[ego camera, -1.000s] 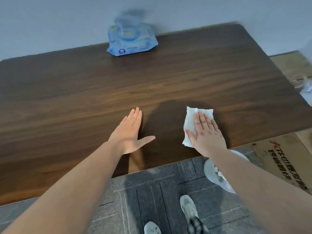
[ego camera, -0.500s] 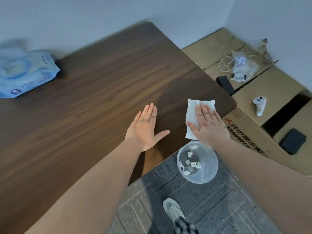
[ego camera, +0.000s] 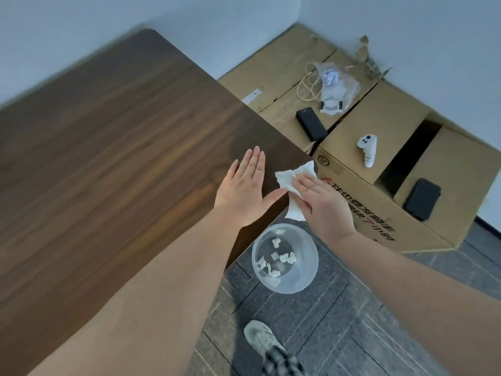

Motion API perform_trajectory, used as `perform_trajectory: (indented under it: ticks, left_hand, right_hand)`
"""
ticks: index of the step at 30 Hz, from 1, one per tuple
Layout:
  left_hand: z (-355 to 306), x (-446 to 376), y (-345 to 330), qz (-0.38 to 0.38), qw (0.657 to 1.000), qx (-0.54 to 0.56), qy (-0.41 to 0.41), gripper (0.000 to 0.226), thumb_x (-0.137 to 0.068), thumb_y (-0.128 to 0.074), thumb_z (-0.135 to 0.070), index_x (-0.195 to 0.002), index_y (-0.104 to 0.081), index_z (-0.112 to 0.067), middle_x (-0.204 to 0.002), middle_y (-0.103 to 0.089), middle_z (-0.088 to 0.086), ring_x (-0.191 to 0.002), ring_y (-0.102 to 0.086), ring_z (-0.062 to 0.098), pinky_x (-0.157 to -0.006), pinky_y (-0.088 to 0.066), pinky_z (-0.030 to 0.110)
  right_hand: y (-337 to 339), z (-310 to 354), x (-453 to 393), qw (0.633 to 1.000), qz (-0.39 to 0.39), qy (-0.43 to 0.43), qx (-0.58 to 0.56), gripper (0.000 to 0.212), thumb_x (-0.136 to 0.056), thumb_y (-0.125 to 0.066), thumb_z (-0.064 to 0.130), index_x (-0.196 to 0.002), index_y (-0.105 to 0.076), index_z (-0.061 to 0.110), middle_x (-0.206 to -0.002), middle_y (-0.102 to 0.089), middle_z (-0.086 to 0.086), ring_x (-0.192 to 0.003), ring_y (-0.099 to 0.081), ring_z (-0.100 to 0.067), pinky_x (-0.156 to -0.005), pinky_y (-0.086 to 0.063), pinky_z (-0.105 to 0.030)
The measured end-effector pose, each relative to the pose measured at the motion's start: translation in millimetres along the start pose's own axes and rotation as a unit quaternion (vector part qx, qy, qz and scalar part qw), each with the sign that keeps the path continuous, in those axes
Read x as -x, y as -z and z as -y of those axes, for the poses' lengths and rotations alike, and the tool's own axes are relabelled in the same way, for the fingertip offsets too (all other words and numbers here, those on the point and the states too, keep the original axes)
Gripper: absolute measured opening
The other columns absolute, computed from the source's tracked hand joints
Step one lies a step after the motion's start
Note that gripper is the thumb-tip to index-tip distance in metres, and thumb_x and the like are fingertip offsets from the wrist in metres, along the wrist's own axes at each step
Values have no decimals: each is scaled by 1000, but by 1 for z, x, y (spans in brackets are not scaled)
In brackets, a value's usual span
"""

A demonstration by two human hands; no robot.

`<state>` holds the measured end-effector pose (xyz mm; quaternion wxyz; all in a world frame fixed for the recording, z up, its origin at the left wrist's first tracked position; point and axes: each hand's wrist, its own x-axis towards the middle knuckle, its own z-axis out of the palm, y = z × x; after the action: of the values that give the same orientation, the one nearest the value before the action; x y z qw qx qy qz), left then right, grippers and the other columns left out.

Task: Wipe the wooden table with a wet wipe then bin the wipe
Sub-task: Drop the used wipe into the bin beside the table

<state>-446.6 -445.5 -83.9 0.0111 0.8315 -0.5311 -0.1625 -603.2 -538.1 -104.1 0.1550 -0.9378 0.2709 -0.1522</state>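
The dark wooden table (ego camera: 113, 147) fills the left of the view. My left hand (ego camera: 245, 185) lies flat and open on it near its right corner. My right hand (ego camera: 322, 204) presses the white wet wipe (ego camera: 291, 180) against that corner, and part of the wipe hangs over the table's edge. Directly below on the floor stands a clear round plastic bin (ego camera: 284, 257) with several crumpled white wipes inside.
Cardboard boxes (ego camera: 385, 118) stand to the right of the table, with a black power bank (ego camera: 311, 124), a white controller (ego camera: 368, 149), a plastic bag with a cable (ego camera: 332, 88) and a black phone (ego camera: 421, 198) on them. Grey carpet tiles (ego camera: 325, 316) and my shoe (ego camera: 261, 339) are below.
My right hand has slid the wipe rightward to the table's corner, where it now bunches and hangs over the edge. My view has swung right; the wipe pack has left the frame.
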Motion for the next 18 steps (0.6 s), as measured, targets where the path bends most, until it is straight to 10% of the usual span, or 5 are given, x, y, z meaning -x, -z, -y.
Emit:
perform_trajectory:
  ticks: [4, 7, 12, 18]
  left_hand:
    - [-8, -8, -9, -14, 999, -30, -8, 91, -80, 0, -75, -148, 11, -16, -159, 12, -1, -145, 15, 12, -119, 5, 39]
    - [-6, -8, -12, -32, 999, -34, -4, 88, -83, -1, -74, -149, 11, -18, -159, 13, -3, -144, 15, 11, -119, 7, 38]
    - [-8, -10, -17, -47, 999, -27, -5, 88, -83, -5, -75, -150, 7, -19, -159, 10, -3, -144, 14, 10, -118, 8, 37]
    - [-7, -10, -18, -59, 998, -23, -7, 88, -84, -9, -75, -150, 4, -18, -160, 7, -3, -145, 11, 11, -118, 9, 35]
  right_hand:
    - [0, -15, 36, 997, -14, -46, -57, 26, -86, -65, 15, -111, -70, 9, -116, -68, -4, -111, -63, -16, -92, -51, -31]
    - [-9, -34, 73, 964, 116, -224, -86, 30, -96, -52, 24, -122, -63, 13, -119, -68, -3, -111, -62, -21, -86, -48, -28]
    - [-46, -62, 102, 913, 217, -341, -57, 30, -99, -42, 28, -106, -66, 12, -76, -66, -7, -69, -58, -26, -61, -47, -35]
    - [-103, -62, 96, 889, 271, -364, -67, 31, -99, -39, 33, -107, -63, 15, -100, -69, -8, -89, -62, -29, -71, -49, -35]
